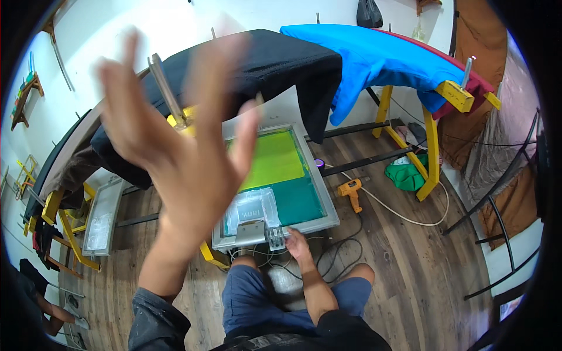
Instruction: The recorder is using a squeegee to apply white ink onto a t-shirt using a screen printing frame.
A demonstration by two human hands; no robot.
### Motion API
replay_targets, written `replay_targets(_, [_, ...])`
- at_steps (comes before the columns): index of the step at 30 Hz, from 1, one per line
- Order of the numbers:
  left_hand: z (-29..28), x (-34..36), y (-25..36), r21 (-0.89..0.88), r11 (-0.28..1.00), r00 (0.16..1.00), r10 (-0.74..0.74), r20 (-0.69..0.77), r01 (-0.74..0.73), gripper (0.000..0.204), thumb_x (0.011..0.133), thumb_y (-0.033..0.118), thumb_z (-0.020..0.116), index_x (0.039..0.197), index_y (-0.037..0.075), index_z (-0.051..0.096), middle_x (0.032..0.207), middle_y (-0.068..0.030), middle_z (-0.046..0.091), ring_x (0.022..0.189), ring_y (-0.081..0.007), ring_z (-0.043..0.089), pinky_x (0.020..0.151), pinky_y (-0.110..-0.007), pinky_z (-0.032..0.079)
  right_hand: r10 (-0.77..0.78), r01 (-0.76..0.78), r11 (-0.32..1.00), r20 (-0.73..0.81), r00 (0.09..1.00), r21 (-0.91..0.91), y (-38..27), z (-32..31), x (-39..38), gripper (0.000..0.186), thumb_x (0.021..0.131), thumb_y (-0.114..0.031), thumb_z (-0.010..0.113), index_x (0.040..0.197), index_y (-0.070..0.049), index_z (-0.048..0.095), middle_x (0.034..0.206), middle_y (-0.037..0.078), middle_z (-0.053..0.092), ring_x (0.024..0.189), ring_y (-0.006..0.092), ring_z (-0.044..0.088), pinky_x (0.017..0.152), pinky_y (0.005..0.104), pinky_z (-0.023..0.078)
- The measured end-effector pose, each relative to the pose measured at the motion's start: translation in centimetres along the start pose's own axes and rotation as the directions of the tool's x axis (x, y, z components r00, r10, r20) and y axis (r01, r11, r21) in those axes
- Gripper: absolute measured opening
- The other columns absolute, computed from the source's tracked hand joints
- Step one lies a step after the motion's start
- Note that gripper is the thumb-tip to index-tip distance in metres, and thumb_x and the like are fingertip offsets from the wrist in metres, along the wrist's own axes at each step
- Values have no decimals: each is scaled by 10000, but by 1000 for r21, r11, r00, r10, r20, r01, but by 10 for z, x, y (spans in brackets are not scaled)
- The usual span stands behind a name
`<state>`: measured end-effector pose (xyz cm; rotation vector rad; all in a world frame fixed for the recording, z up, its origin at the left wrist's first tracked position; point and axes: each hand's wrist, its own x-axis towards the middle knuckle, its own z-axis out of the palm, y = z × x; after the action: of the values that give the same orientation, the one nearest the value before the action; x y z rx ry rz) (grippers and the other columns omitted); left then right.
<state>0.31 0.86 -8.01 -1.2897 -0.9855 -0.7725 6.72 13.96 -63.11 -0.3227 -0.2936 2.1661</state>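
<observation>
My left hand (175, 146) is raised large and blurred in front of me, fingers spread and empty, beside a metal post (165, 88) and partly hiding the black garment (298, 70). Below it lies a screen-printing frame (328, 212) with yellow-green and teal mesh (272, 157) and a light taped patch (249, 205), its lettering in reverse. At the frame's front edge is a metal bracket (250, 233) with a clamp (275, 237). My right hand (297, 244) has its fingers curled on that clamp at the bracket's right end.
Curved racks with yellow supports (431, 158) hold blue (374, 52) and red garments. An orange heat gun (351, 193), cables, green cloth (404, 175) and purple tape roll lie beyond. Another frame (99, 222) leans left; another person's leg (58, 310) shows lower left. A black metal stand (509, 245) is right.
</observation>
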Motion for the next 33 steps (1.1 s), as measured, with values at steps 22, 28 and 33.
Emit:
replay_targets(22, [-73, -299, 118, -725, 660, 473, 585, 659, 194, 516, 808, 136, 560, 1305, 14, 490, 1218, -126, 568, 999, -242, 552, 885, -366, 414, -315, 286, 948, -275, 908, -143, -44, 50, -258, 424, 870, -151, 615, 1247, 21, 524, 1176, 142, 634, 1071, 276, 622, 939, 417, 485])
replay_targets(28, [-73, -250, 120, -763, 609, 502, 602, 622, 215, 506, 788, 151, 577, 1273, 18, 514, 1171, -120, 584, 937, -237, 559, 812, -344, 419, -334, 321, 942, -369, 868, -98, -73, 125, -297, 421, 867, -160, 614, 1242, 6, 518, 1160, 133, 636, 1071, 289, 620, 910, 441, 501])
replay_targets(33, [-95, -162, 113, -815, 487, 488, 654, 579, 315, 535, 745, 172, 642, 1248, 30, 532, 1067, -105, 590, 887, -246, 557, 758, -354, 428, -364, 350, 929, -462, 809, -119, -111, 215, -368, 409, 857, -139, 630, 1239, -30, 532, 1148, 105, 638, 1040, 269, 622, 894, 425, 498])
